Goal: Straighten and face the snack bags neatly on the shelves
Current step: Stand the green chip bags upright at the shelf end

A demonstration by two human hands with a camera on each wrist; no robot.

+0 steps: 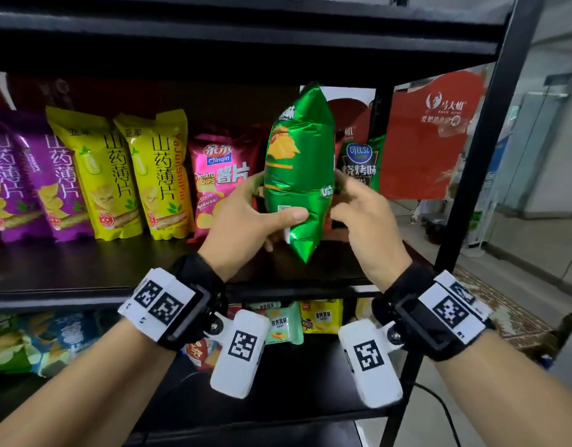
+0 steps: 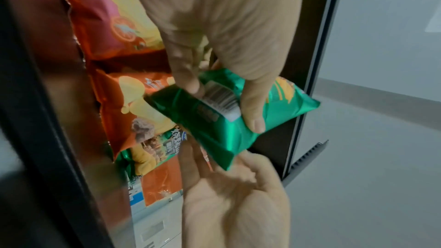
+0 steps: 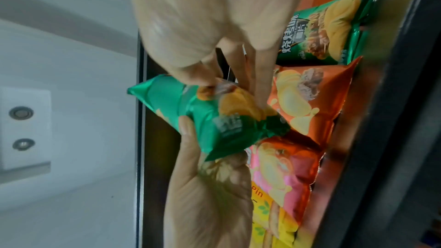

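A shiny green chip bag is held upright, above the shelf board and in front of the bags at its right end. My left hand grips its lower part, thumb across the front by the barcode. My right hand pinches the bag's right edge, thumb in front and fingers behind. In the right wrist view the right hand has thumb and fingers on the green bag.
Purple bags, yellow bags and a pink chip bag stand in a row to the left. A dark green barbecue bag stands behind the held one. The shelf's black post rises at right; small packs lie on the lower shelf.
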